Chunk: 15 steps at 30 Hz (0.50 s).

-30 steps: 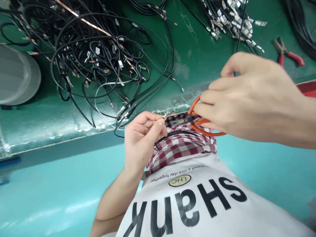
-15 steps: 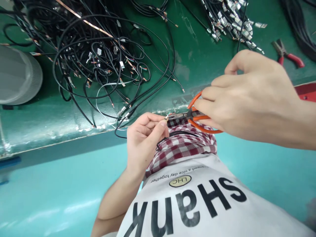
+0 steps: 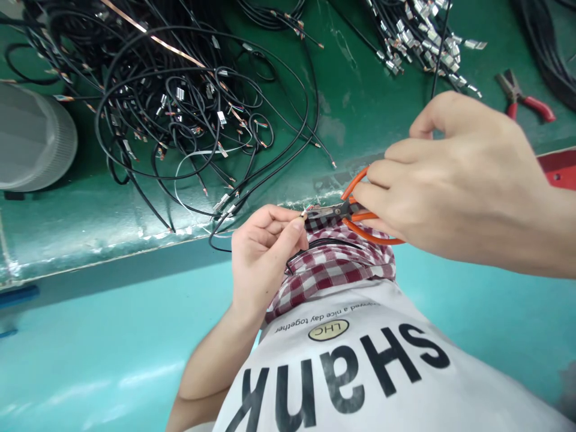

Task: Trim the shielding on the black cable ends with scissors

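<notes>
Note green worktop (image 3: pixel 360 114) spanning the upper view, bearing supplies in separate groups, probably for reach from either side. Find tangled black cable heap (image 3: pixel 153 90) piled at left, beyond left hand (image 3: pixel 265 255); find bundle with silvery connectors (image 3: pixel 418 36) well apart at upper right, presumably to avoid mixing. Note round grey container (image 3: pixel 36 138) at far left, partly cut off by the frame. Observe right hand (image 3: pixel 441 180) near the worktop's front edge, curled around orange-handled snips (image 3: pixel 345 210), with fingers engaged at the handles, apparently for control of blade angle. Observe left hand opposite, with grip pinched between thumb and forefinger on cable end (image 3: pixel 303 216), apparently to steady it with only the tip exposed. Note red-handled pliers (image 3: pixel 515 96) lying on worktop beyond right hand. Locate cable end at the worktop's front edge, probably for a close view. Note fine coloured wires (image 3: pixel 308 207) projecting from cable end, just beside the blades; cannot tell blade contact or closure. Compare with one second earlier: supplies in the same arrangement, left hand shifted slightly rightward, blades raised from below the wires toward cable end. Compare with half a second earlier: hands nearly unchanged, wires more plainly in view.
</notes>
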Available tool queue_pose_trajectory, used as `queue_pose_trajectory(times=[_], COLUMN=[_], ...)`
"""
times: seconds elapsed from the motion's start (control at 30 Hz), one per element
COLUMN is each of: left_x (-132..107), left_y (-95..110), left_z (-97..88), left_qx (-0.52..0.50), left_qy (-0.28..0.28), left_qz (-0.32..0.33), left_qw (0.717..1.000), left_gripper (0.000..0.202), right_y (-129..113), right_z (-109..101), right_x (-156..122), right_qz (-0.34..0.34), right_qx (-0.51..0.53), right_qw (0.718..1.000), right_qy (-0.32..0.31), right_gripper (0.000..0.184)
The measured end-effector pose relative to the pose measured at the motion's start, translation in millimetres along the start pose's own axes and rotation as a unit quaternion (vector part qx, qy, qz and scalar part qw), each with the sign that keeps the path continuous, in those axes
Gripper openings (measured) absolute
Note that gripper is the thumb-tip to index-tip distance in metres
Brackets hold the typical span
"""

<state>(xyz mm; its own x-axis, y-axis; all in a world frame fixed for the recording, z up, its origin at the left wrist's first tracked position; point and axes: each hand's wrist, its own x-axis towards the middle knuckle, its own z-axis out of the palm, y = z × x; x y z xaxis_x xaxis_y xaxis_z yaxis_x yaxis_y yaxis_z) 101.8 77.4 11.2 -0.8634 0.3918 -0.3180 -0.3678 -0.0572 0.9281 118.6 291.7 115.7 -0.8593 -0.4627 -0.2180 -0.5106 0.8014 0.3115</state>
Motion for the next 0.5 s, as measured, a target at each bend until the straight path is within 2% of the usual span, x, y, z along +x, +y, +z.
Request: queue_pose_trajectory(times=[0.37, 0.5], left_x=[-0.2, -0.5], left_y=[-1.3, -1.9], left_z=[0.3, 0.6], left_qx=[0.009, 0.015], left_qy=[-0.002, -0.005], left_qz=[0.001, 0.003], left_qw=[1.0, 1.0], left_gripper=[0.015, 0.014], right_y=[-0.6, -1.4], right_z=[6.3, 9.2], right_x=[-3.5, -3.8], right_qz=[0.007, -0.014], right_qx=[0.016, 0.005], right_qw=[1.0, 0.999], right_qy=[0.011, 0.036], right_gripper=[0.031, 0.032])
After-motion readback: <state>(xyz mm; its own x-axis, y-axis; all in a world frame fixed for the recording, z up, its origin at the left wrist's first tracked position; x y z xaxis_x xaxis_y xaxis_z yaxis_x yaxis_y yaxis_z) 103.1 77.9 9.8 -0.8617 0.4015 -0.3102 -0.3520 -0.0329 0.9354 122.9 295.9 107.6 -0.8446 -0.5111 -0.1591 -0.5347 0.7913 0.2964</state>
